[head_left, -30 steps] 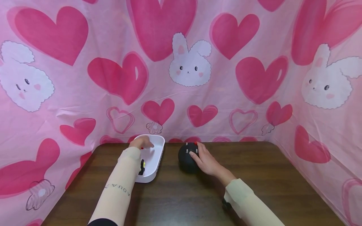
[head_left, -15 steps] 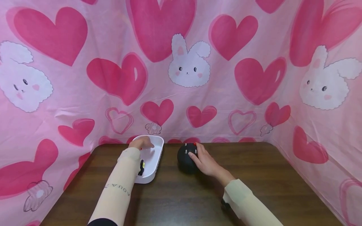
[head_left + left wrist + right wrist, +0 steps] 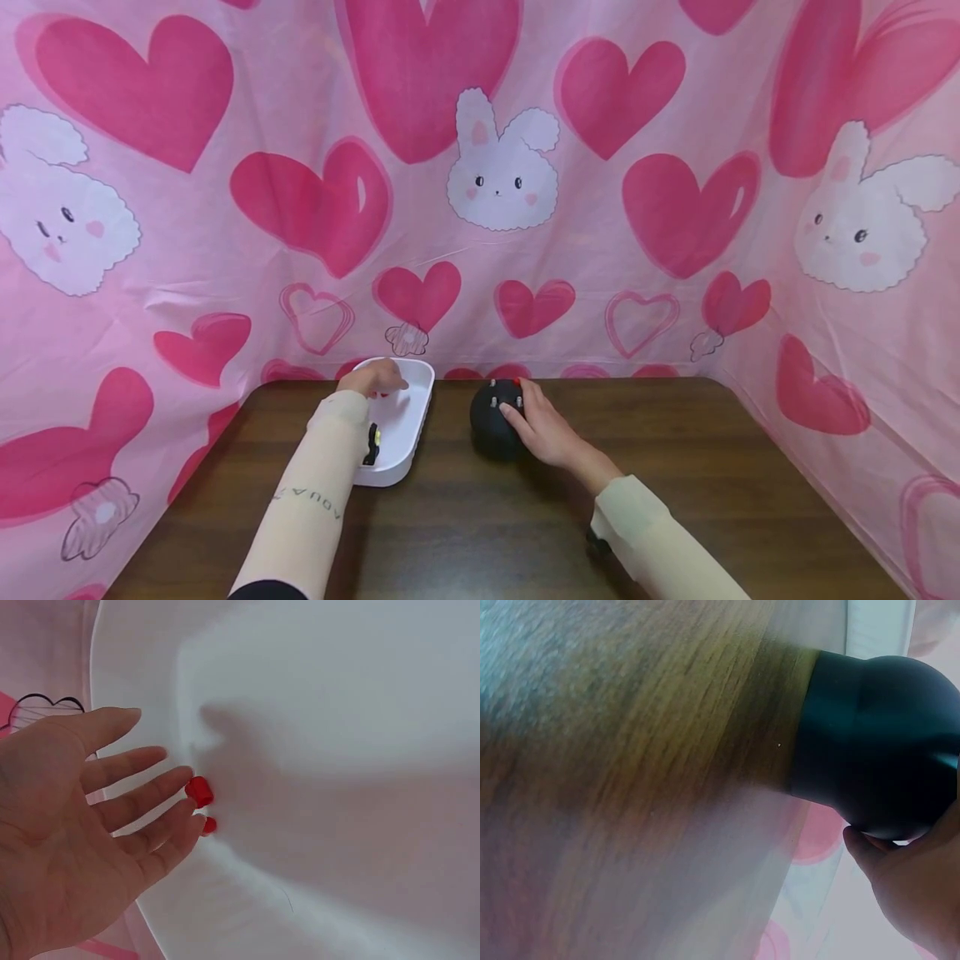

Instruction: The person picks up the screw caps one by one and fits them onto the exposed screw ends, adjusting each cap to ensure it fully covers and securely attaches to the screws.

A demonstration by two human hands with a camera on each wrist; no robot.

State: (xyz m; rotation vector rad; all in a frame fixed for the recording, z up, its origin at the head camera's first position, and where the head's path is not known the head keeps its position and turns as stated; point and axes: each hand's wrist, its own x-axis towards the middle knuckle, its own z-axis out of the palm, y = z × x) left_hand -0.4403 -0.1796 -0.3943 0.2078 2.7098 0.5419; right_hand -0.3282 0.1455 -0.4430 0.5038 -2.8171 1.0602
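Two red caps (image 3: 199, 792) in one white tray (image 3: 422, 400), left | left grip (image 3: 371, 380): apart, near caps | right grip (image 3: 553, 429): clamped on one black dome (image 3: 491, 432)

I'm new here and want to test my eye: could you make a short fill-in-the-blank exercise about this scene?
The left hand reaches into a tray coloured ____.
Two small pieces by that hand are coloured ____.
The right hand holds a rounded object whose main body is ____.
In the head view, the tray lies to the ____ of the rounded object.
Missing words: white; red; black; left.
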